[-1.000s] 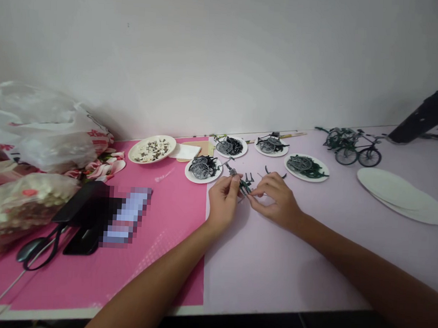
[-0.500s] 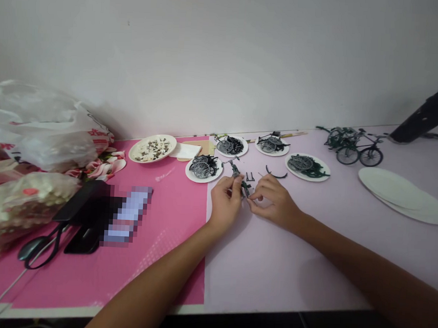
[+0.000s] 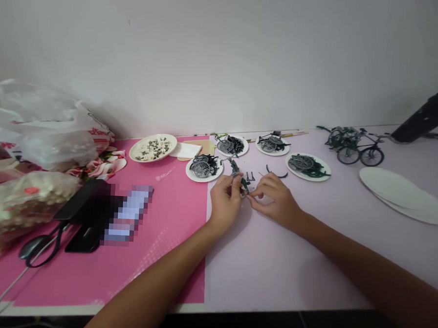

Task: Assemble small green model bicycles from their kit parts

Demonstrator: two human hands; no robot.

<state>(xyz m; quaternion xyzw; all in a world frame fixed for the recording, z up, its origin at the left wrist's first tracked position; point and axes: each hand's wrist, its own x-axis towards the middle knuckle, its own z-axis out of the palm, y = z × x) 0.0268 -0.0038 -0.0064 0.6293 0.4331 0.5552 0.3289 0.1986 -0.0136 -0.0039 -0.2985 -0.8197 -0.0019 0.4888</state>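
Observation:
My left hand (image 3: 226,197) is closed around a small dark green model bicycle frame (image 3: 244,184), its handlebar end pointing away from me. The thumb and fingers of my right hand (image 3: 272,196) pinch at the near end of that frame; whatever tiny part may sit between those fingertips is hidden. Just beyond my hands lie small dark pieces (image 3: 250,176) and a curved black strip (image 3: 277,174). A plate of dark parts and grey spoked wheels (image 3: 203,169) stands to the left of the frame.
More plates of parts stand behind, such as one with green pieces (image 3: 316,170). Assembled model bicycles (image 3: 361,149) are at the right, near stacked white plates (image 3: 390,190). On the left are a phone (image 3: 130,215), a black device (image 3: 83,203) and plastic bags (image 3: 55,131).
The bicycle frame has turned slightly in my left hand, showing more of its green tube. My right fingertips have shifted a little closer to its near end.

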